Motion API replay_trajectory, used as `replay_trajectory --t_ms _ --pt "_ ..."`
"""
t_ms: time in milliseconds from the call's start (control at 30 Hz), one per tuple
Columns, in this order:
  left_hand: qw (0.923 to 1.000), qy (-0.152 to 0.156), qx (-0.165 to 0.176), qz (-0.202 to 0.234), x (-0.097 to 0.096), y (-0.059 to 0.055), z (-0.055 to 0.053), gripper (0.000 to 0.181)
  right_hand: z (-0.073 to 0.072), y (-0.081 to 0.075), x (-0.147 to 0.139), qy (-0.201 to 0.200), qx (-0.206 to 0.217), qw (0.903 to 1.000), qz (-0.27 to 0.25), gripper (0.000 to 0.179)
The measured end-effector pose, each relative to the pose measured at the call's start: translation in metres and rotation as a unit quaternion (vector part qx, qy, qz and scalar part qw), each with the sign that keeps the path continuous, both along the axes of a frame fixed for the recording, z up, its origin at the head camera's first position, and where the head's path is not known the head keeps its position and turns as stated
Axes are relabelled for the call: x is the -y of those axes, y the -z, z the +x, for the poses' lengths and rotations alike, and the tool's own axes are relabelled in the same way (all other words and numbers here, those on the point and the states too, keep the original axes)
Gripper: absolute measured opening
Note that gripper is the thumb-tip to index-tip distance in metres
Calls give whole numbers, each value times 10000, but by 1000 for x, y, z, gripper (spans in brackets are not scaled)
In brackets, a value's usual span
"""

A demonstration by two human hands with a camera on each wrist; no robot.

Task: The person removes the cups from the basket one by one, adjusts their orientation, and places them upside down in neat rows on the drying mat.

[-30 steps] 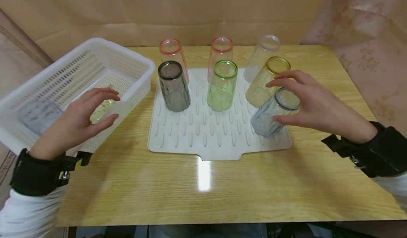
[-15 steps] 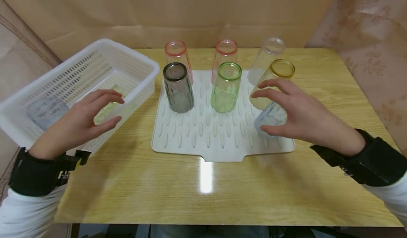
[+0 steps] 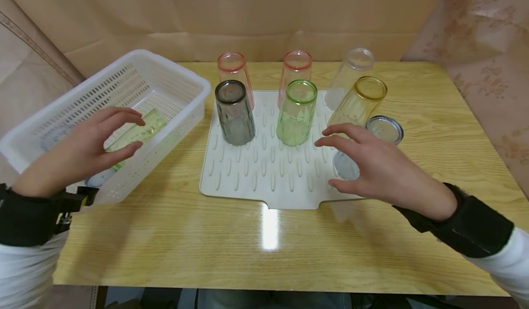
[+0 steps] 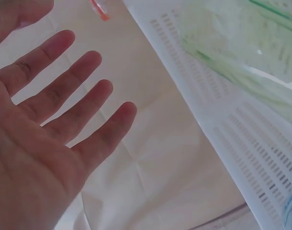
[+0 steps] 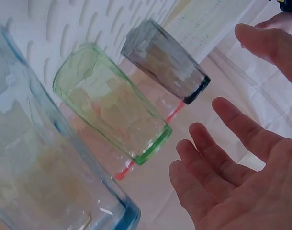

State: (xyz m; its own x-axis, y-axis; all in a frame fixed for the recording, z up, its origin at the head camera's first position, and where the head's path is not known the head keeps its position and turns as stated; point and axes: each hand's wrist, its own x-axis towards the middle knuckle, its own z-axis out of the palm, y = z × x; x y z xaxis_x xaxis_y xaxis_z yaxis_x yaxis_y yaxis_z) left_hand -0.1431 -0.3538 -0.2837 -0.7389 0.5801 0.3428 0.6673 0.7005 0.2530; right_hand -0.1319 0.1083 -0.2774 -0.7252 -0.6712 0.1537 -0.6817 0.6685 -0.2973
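Observation:
My right hand (image 3: 374, 169) is held in front of a light-blue glass (image 3: 385, 130), fingers spread and bent slightly, nothing between them. It covers the middle of that glass in the head view; in the right wrist view the blue glass (image 5: 45, 158) stands apart from the fingers. The glass is on the right front of a white ridged mat (image 3: 264, 180), thick end up. Over the white basket (image 3: 194, 81) hovers my left hand (image 3: 88, 141), fingers loosely bent and holding nothing. Below it lie a green glass (image 3: 153, 123) and a bluish glass (image 3: 101, 176), partly hidden by the hand.
On the mat also stand a grey glass (image 3: 235, 116), a green glass (image 3: 295, 120) and a yellow glass (image 3: 357, 104). Behind them are two red-edged glasses (image 3: 233, 70) and a clear glass (image 3: 351, 75). Bare wooden tabletop (image 3: 231, 249) lies in front.
My right hand has moved left and towards me, away from the blue glass's top, which shows again. My left hand has shifted slightly left over the basket. The glasses stay in place.

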Motion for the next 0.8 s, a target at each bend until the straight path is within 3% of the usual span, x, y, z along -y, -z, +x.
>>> replay_trajectory --t_ms 267,433,567,700,800 --pt "9950 -521 758 -390 22 4 -17 48 8 11 2 55 30 10000 -20 61" --pt "9839 -881 1273 -892 35 8 -29 56 10 16 3 138 168 9997 -113 64" --pt "9625 -1161 2068 -1315 39 10 -40 67 12 19 3 254 263 9993 -95 66" --pt "9304 -1442 2953 -1623 41 16 -48 82 15 22 3 301 343 9989 -89 69" --pt "9111 -1581 3344 -1819 42 22 -52 86 16 23 4 288 388 9988 -118 71"
